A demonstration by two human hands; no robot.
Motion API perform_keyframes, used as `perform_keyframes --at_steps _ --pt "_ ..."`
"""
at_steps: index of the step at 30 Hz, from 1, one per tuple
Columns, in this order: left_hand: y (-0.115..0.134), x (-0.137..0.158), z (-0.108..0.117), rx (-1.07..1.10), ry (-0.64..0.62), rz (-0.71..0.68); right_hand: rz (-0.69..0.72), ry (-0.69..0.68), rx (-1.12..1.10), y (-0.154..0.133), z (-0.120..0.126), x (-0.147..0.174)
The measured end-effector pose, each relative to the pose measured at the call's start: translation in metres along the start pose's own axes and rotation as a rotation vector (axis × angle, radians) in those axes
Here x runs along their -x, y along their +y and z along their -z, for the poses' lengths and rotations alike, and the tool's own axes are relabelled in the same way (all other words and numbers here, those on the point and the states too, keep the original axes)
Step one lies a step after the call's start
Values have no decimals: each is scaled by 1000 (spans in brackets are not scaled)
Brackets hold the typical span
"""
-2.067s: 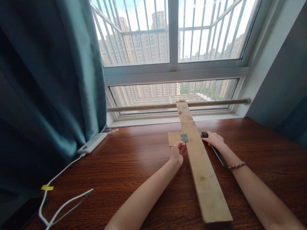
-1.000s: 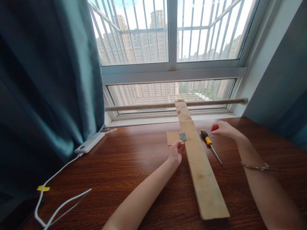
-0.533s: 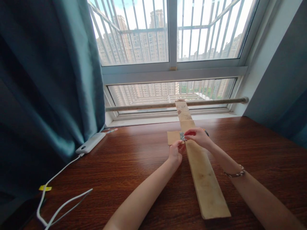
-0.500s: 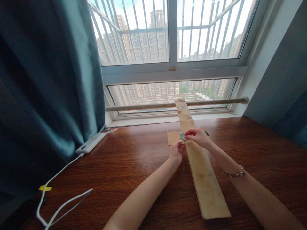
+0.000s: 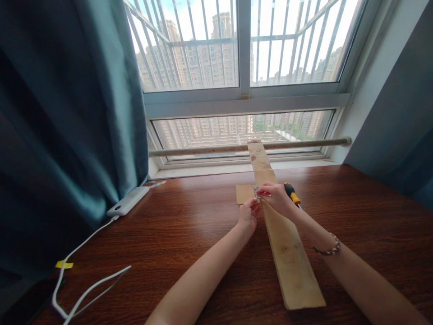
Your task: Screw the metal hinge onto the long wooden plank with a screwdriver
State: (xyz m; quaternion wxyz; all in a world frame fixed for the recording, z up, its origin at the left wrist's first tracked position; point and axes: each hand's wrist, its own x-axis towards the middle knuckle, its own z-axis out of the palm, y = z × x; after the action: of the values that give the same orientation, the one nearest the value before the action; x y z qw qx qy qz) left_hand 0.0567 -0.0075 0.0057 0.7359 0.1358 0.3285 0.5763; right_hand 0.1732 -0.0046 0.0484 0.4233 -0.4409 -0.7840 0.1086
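A long wooden board lies lengthwise in front of me, with a small wooden piece against its left side. Where the two meet sits a small metal hinge, partly covered by my fingers. My left hand is closed at the hinge's near edge, thumb on top. From the right, my right hand reaches over the long board, thumb and fingertips pinched at the hinge; what they hold is too small to make out. A screwdriver with a black and yellow handle lies just beyond my right wrist.
The dark red-brown wooden tabletop runs up to the window sill. The board's far end reaches a horizontal rail. On the left are a white power strip, its white cable, a yellow tag and a blue curtain.
My right hand has shifted slightly down and left over the hinge, uncovering more of the screwdriver behind it. My left hand stays almost in place.
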Motion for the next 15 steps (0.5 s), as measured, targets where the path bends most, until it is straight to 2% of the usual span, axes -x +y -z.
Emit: perform_keyframes --at_steps 7,10,13,15 --pt "-2 -5 3 -6 -5 -27 -74 33 191 -12 -5 4" --pt "-3 -6 4 1 -3 -25 -73 35 192 -13 -7 4" --pt "-3 -6 4 2 -5 -37 -112 60 158 -9 0 0" --pt "-4 -7 4 4 10 -43 -203 127 204 -3 11 -3"
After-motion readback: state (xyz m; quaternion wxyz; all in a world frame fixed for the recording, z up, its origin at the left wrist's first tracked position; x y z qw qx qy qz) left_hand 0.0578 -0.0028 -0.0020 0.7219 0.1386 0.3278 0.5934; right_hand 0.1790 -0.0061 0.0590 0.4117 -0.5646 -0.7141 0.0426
